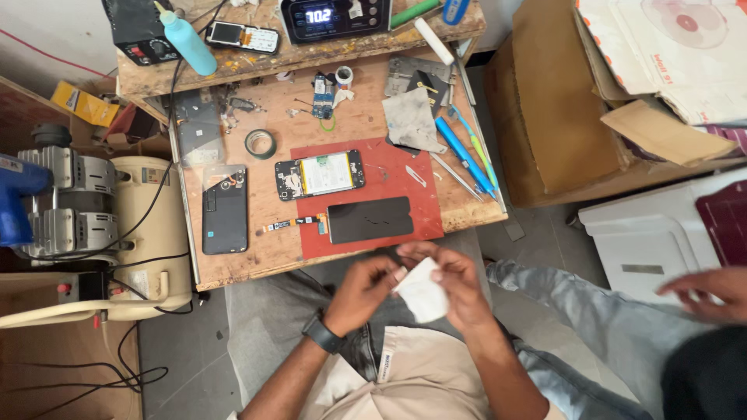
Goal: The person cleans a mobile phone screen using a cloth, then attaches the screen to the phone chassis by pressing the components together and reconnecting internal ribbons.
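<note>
Both my hands are together below the front edge of the wooden workbench (241,264). My left hand (364,286) and my right hand (457,281) pinch a small white cloth or paper (422,292) between them. On the red mat (405,167) lie an opened phone (319,174) showing its yellow battery, and a black screen panel (369,219) with a flex cable. A black phone back cover (225,210) rests left of the mat.
A tape roll (260,143), grey cloth (412,120), blue tools (465,155) and a teal bottle (187,40) lie on the bench. A compressor (85,218) stands at left. Cardboard boxes (560,101) are at right. Another person's hand (708,292) reaches over a white box.
</note>
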